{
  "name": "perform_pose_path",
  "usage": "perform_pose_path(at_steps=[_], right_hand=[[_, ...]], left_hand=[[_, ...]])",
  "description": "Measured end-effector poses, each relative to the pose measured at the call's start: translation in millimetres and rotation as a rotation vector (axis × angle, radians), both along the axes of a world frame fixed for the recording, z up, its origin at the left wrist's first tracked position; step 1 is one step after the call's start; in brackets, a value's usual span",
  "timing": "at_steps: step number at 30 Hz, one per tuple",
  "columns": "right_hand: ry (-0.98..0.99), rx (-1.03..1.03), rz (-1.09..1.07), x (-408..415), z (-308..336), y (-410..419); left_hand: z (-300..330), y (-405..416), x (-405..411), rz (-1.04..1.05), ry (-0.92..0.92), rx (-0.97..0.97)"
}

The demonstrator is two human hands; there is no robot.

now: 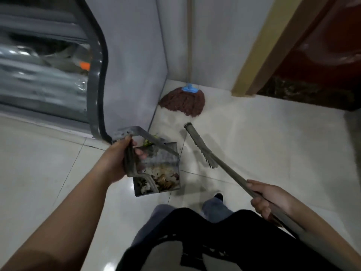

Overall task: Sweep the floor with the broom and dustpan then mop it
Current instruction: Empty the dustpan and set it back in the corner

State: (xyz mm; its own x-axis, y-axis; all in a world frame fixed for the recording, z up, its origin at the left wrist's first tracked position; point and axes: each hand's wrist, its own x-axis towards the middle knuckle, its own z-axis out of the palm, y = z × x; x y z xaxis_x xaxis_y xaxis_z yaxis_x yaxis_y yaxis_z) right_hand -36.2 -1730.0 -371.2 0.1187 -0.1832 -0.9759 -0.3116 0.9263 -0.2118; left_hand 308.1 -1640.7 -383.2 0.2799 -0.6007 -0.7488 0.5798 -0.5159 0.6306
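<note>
My left hand [119,159] grips the handle of a grey dustpan [156,169], held off the floor in the middle of the view; swept debris and scraps lie inside it. My right hand [267,200] grips the long grey handle of the broom [201,146], whose narrow head hangs just above the pale tiles to the right of the dustpan. A mop [183,101] with a brown string head and a blue collar stands in the far corner, its stick leaning against the wall.
White glossy floor tiles [273,145] stretch to the right. A grey-framed glass door [97,75] stands at the left, a pale wall panel beside it. A yellow door frame [259,55] and dark red door are at the upper right. My feet are below the dustpan.
</note>
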Motion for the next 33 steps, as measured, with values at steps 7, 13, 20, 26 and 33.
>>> perform_pose_path(at_steps=[7, 13, 20, 26, 33], right_hand=[[0.010, 0.063, 0.278, 11, -1, -108], [0.027, 0.134, 0.356, 49, 3, -165], [0.056, 0.014, 0.496, 103, 12, -212], [0.099, -0.056, 0.625, 138, 9, -239], [0.103, -0.036, 0.664, 156, -3, -272]], left_hand=[[-4, -39, -36, 0.409, -0.028, -0.015], [-3, -59, -26, 0.784, 0.081, -0.241], [-24, -96, -42, 0.766, 0.128, -0.177], [-16, -112, -18, 0.594, -0.038, 0.033], [12, -111, 17, 0.257, -0.230, 0.313]])
